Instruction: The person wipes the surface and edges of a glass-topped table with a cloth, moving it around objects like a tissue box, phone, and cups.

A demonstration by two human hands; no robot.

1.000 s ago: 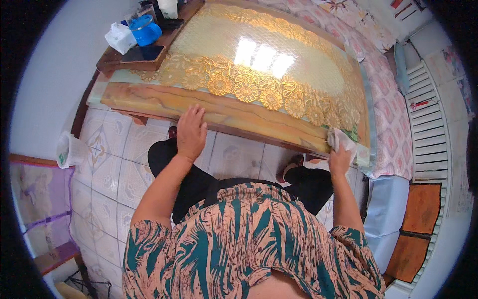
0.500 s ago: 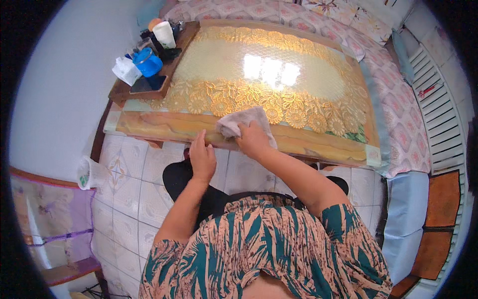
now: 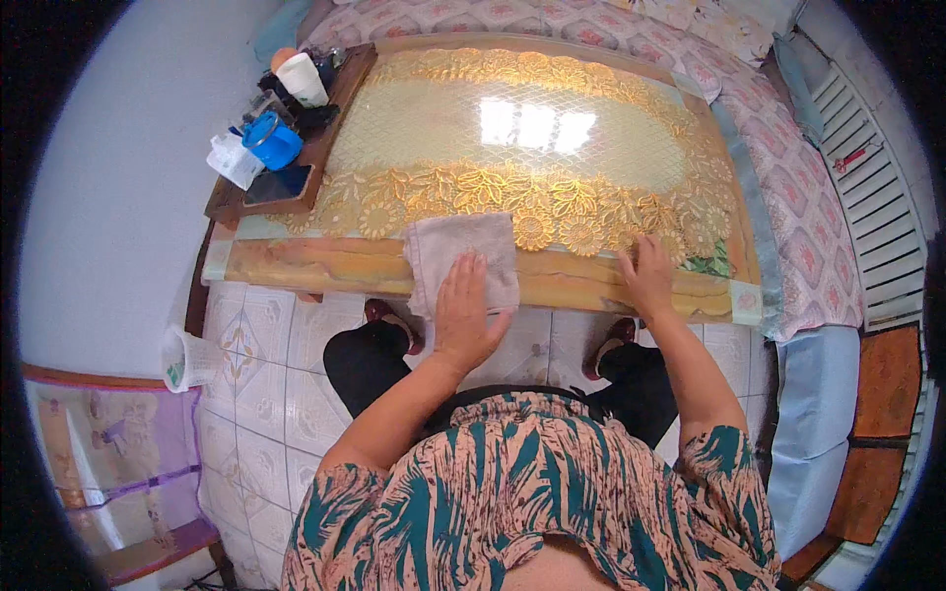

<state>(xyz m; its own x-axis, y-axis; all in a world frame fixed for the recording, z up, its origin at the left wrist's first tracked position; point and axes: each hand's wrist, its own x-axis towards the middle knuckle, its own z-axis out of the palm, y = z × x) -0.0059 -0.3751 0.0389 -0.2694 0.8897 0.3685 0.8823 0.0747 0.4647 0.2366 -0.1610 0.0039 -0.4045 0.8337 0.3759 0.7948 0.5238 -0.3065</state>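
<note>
A pale greyish-pink cloth [image 3: 443,241] lies spread out at the near edge of the table [image 3: 325,258], its lower part hanging over the edge. My left hand [image 3: 465,310] rests flat on the cloth with its fingers together and thumb out. To the right, my right hand [image 3: 648,276] touches the table near its front edge, fingers apart and nothing in them. Under the table's clear, shiny top shows a gold floral lace cover [image 3: 532,197], with window light reflecting off it.
On the table's left end a wooden stand [image 3: 330,148] carries a blue mug [image 3: 271,141], a phone [image 3: 279,184], a white cup [image 3: 303,79] and tissues [image 3: 235,158]. A white waste basket [image 3: 187,360] stands on the tiled floor. Patterned cushioned seating [image 3: 798,227] lines the right and far sides.
My right hand has let go of the bunched cloth and moved right along the table edge. The cloth is now unfolded, and my left hand has come onto it.
</note>
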